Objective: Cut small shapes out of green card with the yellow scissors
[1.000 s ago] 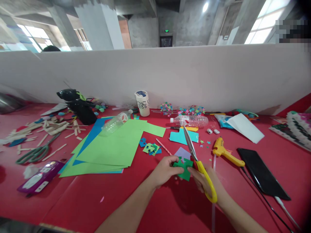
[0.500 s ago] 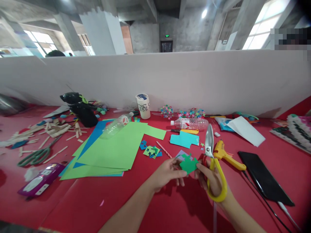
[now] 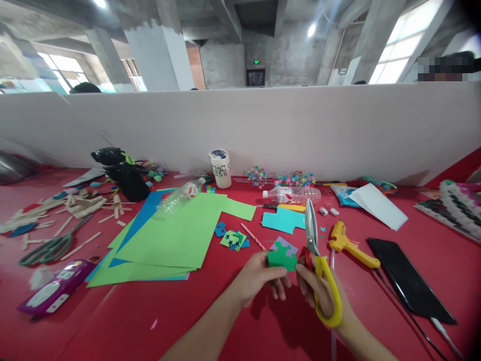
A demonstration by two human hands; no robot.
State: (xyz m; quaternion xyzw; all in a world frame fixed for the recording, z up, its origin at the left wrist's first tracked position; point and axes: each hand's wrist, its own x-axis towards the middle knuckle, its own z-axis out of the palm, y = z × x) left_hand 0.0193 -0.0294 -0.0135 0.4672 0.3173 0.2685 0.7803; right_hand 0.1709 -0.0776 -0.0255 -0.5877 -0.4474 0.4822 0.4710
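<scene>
My left hand (image 3: 257, 278) pinches a small piece of dark green paper (image 3: 282, 257) with jagged cut edges. Its thumb lies along the paper's lower side. In my right hand (image 3: 319, 286) are scissors (image 3: 327, 291) with yellow and red handles, their blades pointing up and away and looking closed. The right fingertips are at the paper's right edge; whether they touch it I cannot tell. Just behind the green piece lies a purple paper scrap (image 3: 288, 246) with cut-outs. A pink striped stick (image 3: 252, 236) and star-punched scraps (image 3: 233, 239) lie to the left.
Green sheets (image 3: 173, 238) and a plastic bottle (image 3: 180, 198) are on the left. Farther left are green scissors (image 3: 56, 246), wooden sticks and a purple device (image 3: 58, 291). A yellow glue gun (image 3: 353, 245) and a black phone (image 3: 409, 278), both with cables, lie right. A white partition (image 3: 240, 130) stands behind.
Both hands have shifted slightly left and down, with the scissors. The green paper has turned a little in the left hand, and the right fingertips have drawn back from its face. The view has tilted slightly.
</scene>
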